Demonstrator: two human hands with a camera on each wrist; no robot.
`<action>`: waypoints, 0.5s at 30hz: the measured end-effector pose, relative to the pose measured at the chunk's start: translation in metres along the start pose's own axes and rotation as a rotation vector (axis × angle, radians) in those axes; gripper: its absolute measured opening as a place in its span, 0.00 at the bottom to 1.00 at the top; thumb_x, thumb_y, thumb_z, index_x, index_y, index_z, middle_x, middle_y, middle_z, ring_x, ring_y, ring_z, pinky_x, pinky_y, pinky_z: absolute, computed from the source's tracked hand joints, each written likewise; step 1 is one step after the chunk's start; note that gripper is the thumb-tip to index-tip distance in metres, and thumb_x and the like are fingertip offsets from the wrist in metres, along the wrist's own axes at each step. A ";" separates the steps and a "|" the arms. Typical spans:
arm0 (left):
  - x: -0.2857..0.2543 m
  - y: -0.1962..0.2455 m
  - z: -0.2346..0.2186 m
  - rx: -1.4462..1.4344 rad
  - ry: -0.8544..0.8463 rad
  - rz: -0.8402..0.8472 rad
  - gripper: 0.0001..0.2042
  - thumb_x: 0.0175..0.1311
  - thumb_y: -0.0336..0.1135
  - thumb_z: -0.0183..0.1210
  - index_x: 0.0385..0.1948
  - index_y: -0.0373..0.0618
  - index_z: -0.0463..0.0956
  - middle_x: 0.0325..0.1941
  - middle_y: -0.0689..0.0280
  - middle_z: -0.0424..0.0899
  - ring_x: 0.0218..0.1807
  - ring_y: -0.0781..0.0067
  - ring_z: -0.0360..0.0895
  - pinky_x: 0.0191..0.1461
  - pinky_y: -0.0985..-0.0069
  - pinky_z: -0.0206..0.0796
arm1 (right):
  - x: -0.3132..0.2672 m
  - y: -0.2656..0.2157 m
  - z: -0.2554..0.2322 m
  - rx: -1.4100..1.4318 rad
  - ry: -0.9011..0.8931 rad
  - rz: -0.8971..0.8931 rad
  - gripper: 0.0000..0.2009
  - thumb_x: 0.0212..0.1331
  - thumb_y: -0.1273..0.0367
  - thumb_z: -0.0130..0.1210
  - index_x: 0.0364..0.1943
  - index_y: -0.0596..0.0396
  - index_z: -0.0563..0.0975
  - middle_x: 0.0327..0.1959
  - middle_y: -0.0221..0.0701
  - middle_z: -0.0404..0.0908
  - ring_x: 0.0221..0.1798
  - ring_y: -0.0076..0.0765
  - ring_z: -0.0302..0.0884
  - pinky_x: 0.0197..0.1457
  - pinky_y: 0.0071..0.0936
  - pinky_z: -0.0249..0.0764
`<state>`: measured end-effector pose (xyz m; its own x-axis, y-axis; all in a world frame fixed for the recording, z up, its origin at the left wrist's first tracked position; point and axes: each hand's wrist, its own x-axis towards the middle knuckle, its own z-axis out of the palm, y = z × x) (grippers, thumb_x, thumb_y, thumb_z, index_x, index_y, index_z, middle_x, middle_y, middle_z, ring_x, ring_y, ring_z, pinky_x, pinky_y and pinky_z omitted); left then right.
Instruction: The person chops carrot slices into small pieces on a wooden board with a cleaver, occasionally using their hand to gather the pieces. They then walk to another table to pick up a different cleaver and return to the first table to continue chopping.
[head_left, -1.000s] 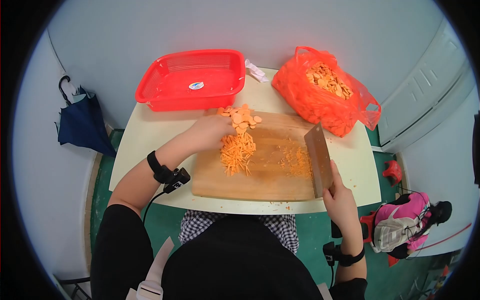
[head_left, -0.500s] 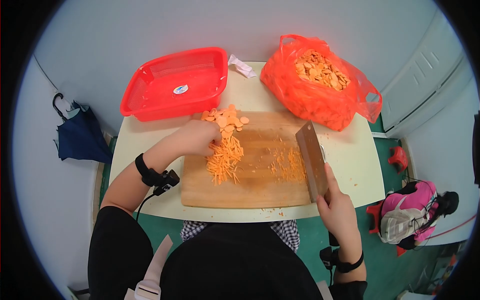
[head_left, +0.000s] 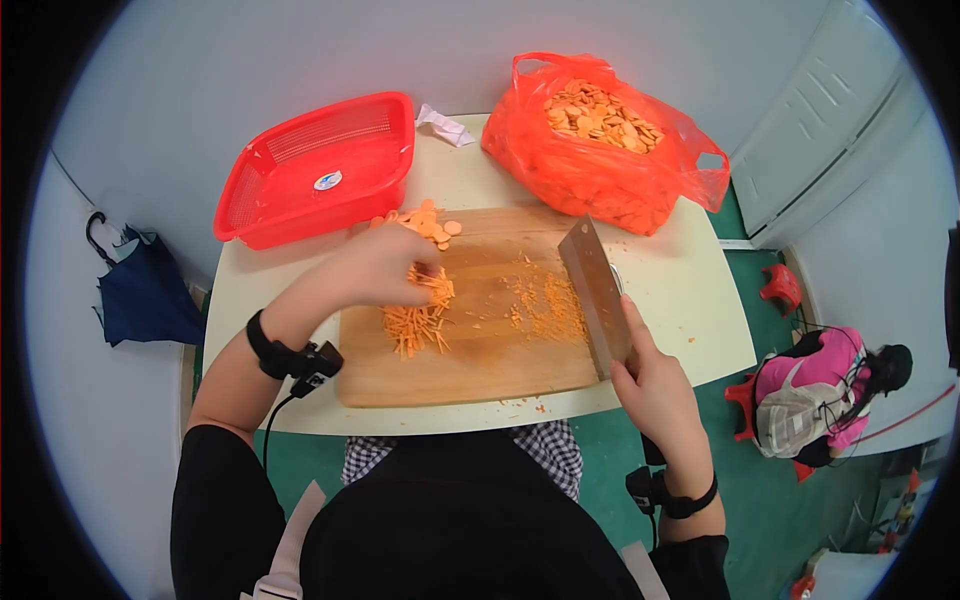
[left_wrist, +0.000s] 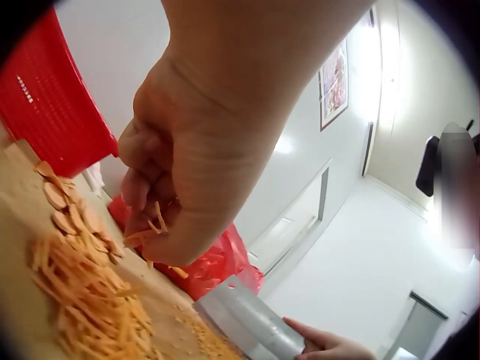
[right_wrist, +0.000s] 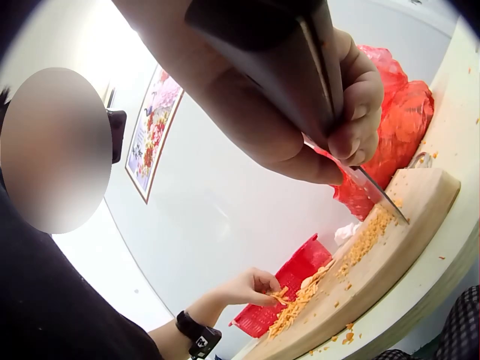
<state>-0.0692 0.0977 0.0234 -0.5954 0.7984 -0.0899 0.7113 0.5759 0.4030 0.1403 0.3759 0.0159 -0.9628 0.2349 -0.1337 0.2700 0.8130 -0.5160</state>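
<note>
Likely step: gathering. Your left grip (head_left: 390, 266), nearly closed, pinches orange shreds (left_wrist: 156, 229); your right grip (head_left: 658, 392) encloses the cleaver (head_left: 596, 298) (board's three o'clock). Next: maintain pinch.

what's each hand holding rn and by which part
The right hand grips the cleaver by its handle; the left hand pinches orange vegetable shreds at the fingertips, where along them is unclear.

So the cleaver (head_left: 595, 300) looks like smooth satiny metal, the board (head_left: 480, 375) is smooth matt wood, and the bag (head_left: 575, 180) is crinkly glossy plastic.
</note>
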 end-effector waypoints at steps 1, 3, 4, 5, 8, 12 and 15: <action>0.008 0.009 0.008 -0.013 0.023 0.107 0.11 0.43 0.34 0.62 0.28 0.39 0.80 0.29 0.57 0.83 0.34 0.59 0.81 0.38 0.67 0.72 | 0.000 0.000 0.000 -0.003 0.003 -0.012 0.38 0.55 0.70 0.53 0.72 0.44 0.51 0.20 0.39 0.78 0.23 0.47 0.79 0.30 0.40 0.74; 0.029 0.028 0.027 -0.026 0.023 0.112 0.11 0.43 0.35 0.62 0.29 0.39 0.80 0.29 0.57 0.83 0.34 0.60 0.81 0.38 0.67 0.72 | 0.000 0.002 0.002 -0.003 0.011 -0.018 0.38 0.55 0.70 0.53 0.72 0.44 0.51 0.20 0.39 0.78 0.23 0.47 0.79 0.30 0.40 0.74; 0.038 0.035 0.035 -0.038 0.022 0.113 0.12 0.43 0.35 0.63 0.29 0.39 0.80 0.29 0.57 0.83 0.35 0.60 0.81 0.39 0.67 0.72 | 0.001 0.003 0.004 -0.012 0.014 -0.026 0.38 0.55 0.70 0.52 0.72 0.45 0.51 0.20 0.39 0.78 0.24 0.47 0.79 0.31 0.41 0.75; 0.045 0.037 0.041 -0.033 0.017 0.119 0.12 0.43 0.35 0.63 0.29 0.39 0.80 0.29 0.57 0.83 0.35 0.60 0.81 0.39 0.67 0.72 | 0.001 0.005 0.005 -0.019 0.017 -0.034 0.38 0.55 0.71 0.52 0.72 0.45 0.51 0.20 0.39 0.79 0.24 0.48 0.79 0.31 0.41 0.75; 0.057 0.039 0.055 -0.172 -0.071 -0.011 0.14 0.48 0.37 0.64 0.33 0.36 0.81 0.30 0.57 0.83 0.35 0.64 0.81 0.41 0.72 0.72 | 0.001 0.009 0.008 -0.026 0.046 -0.074 0.37 0.55 0.71 0.51 0.72 0.44 0.51 0.21 0.41 0.79 0.24 0.50 0.79 0.32 0.43 0.75; 0.044 0.034 0.049 -0.109 -0.013 0.032 0.19 0.47 0.40 0.67 0.37 0.35 0.80 0.32 0.56 0.83 0.36 0.63 0.81 0.40 0.71 0.72 | 0.003 0.012 0.010 -0.047 0.051 -0.086 0.37 0.55 0.71 0.50 0.72 0.44 0.51 0.21 0.43 0.79 0.25 0.51 0.79 0.32 0.43 0.76; 0.036 0.036 0.048 -0.106 -0.006 -0.043 0.20 0.46 0.43 0.68 0.37 0.35 0.80 0.33 0.56 0.82 0.35 0.61 0.80 0.40 0.70 0.71 | 0.003 0.014 0.012 -0.058 0.060 -0.099 0.37 0.55 0.71 0.50 0.72 0.44 0.51 0.21 0.44 0.79 0.26 0.51 0.79 0.32 0.44 0.76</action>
<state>-0.0469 0.1560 -0.0089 -0.6224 0.7743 -0.1147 0.6412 0.5883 0.4927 0.1406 0.3820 -0.0018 -0.9828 0.1819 -0.0329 0.1756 0.8629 -0.4740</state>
